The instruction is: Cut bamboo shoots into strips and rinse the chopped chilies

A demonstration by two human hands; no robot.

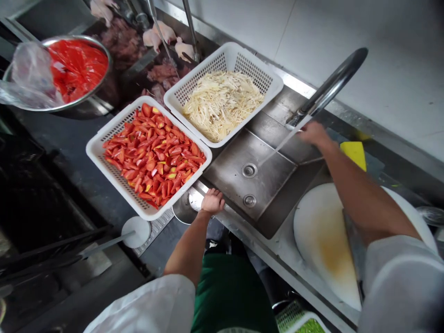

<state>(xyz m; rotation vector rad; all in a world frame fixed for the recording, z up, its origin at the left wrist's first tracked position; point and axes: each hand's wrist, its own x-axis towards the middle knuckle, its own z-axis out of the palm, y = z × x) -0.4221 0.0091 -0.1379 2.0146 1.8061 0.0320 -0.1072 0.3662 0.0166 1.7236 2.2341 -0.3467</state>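
Note:
My left hand (pixel 213 201) is closed over the front edge of the steel sink (pixel 267 185), just right of a white basket (pixel 93 150) of sliced red peppers (pixel 156 159). Reaching across the sink, my right hand (pixel 314 134) is closed at the base of the faucet (pixel 333 83), where the handle is mostly hidden by the fingers. A stream of water (pixel 282 144) runs from the spout down to the sink floor near a drain (pixel 249 170). Another white basket (pixel 272 83), holding pale thin shreds (pixel 224 104), rests across the sink's left side.
Right of the sink lies a round white cutting board (pixel 312 222) with a cleaver by it; a yellow cloth (pixel 354 155) is behind. Raw poultry (pixel 166 34) and a steel bowl (pixel 99 99) with a red bag sit at upper left. A basket of greens (pixel 310 326) is below.

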